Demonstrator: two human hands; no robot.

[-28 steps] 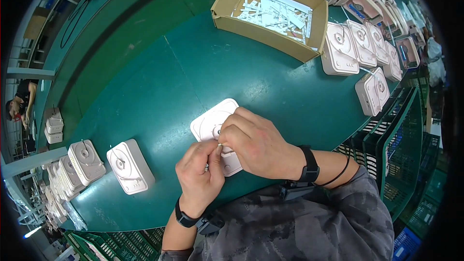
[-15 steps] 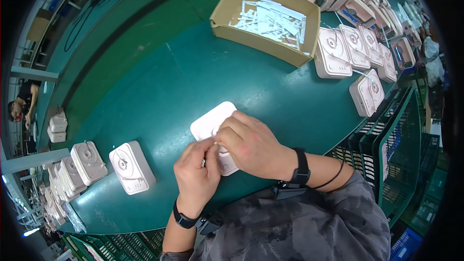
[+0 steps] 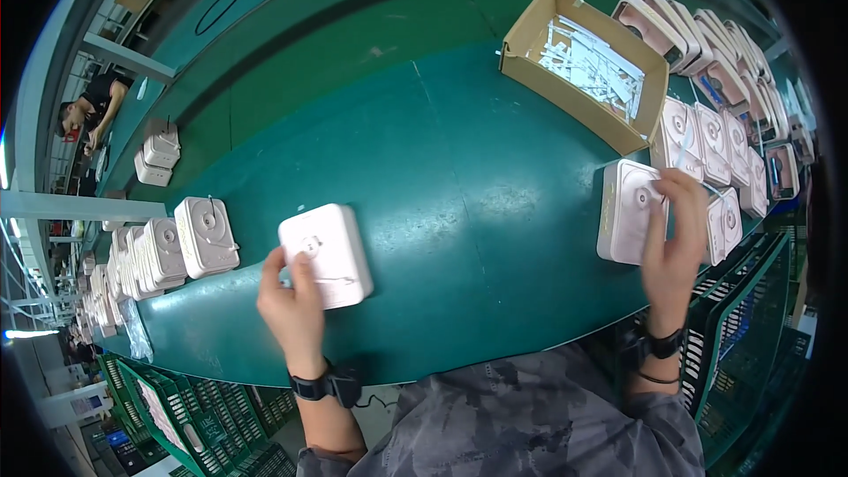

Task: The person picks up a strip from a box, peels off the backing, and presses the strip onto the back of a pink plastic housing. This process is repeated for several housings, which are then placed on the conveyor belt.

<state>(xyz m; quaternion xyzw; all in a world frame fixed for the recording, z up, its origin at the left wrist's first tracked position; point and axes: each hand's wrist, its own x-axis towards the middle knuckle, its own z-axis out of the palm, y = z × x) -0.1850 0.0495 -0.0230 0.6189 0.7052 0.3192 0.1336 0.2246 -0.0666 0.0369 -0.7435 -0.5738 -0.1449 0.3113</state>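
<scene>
My left hand holds a pale pink-white plastic housing by its left side, thumb on the face near a round hub and fingers at the edge. This housing lies on the green table, left of the middle. On the right, my right hand is closed over the right edge of a second similar housing, with fingertips on its face beside the round recess. That housing is slightly tilted, its left side wall showing. Parts of both housings are hidden under my fingers.
A cardboard box of white strips stands at the far right. Beside it are several housings and open shells. A row of housings lines the left. Green crates flank the table's near edge; another person sits far left.
My hands have parted. The housing from the middle is now at the right under my right hand. My left hand has moved left onto another housing. The view has turned as well.
</scene>
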